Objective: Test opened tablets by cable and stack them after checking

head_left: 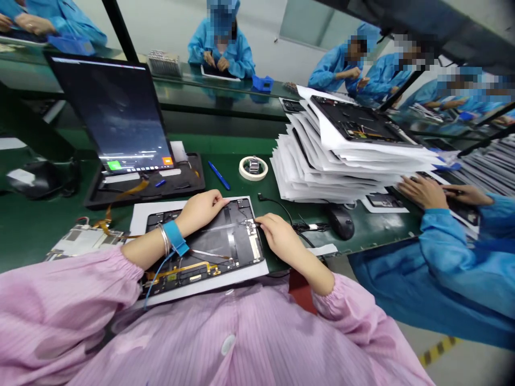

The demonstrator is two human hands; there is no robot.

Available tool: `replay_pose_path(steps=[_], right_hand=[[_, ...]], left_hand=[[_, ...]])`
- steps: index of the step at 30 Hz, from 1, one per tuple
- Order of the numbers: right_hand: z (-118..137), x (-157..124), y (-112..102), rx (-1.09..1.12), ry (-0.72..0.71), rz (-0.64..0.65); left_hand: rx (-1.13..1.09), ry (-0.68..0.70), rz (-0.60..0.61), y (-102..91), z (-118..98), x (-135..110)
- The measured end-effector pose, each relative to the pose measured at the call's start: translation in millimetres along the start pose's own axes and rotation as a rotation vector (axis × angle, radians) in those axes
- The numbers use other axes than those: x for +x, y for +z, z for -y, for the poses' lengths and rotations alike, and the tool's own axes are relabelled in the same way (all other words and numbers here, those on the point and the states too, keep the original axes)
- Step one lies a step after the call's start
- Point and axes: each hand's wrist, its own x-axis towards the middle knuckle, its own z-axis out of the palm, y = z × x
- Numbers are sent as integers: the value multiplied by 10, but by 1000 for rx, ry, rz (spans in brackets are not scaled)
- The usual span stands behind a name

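Observation:
An opened tablet housing [217,241], black inside with orange flex cables and small boards, lies on a white sheet [137,217] before me. My left hand [203,210], with a blue wrist strap [176,239] above it, rests over the housing's far edge. Its fingers are curled together there, and whatever they hold is hidden. At the housing's right edge, my right hand [279,236] pinches beside a small silvery board [252,230]. What sits between those fingertips is too small to make out.
A lit screen [112,112] stands in a black tray [193,182] at left, cabled to a metal-backed part [82,240]. A blue pen [219,175], tape roll [253,168], tall stack of sheets and housings [322,166] and mouse [341,221] surround the work. A co-worker's hands [426,192] are at right.

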Motion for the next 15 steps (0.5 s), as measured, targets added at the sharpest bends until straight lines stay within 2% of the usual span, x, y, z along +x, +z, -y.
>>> replay_pose_path(steps=[4,6,8,10,13,14,15], right_hand=[[44,-35,32,-111,-96,10],[-16,-62,64,-121,-119,-3],[-143,-53,107,-133,-151,-35],[-285,-13,151,-140,-188,-65],[-413,28,186,-136,-221,-70],[-429,28,188,-134,-222,-65],[-436,25,187,-134,-217,-59]], left_hand=[[-158,51,-20,-104,-41,-68],[-244,118,-99,-284,-6,-88],[-253,132,-246,-552,147,-69],[-219,25,-445,-873,444,-43],[-73,-298,-716,-1287,1060,-33],[7,-387,-722,-1372,1267,-27],[73,-422,-669,-1426,1456,-15]])
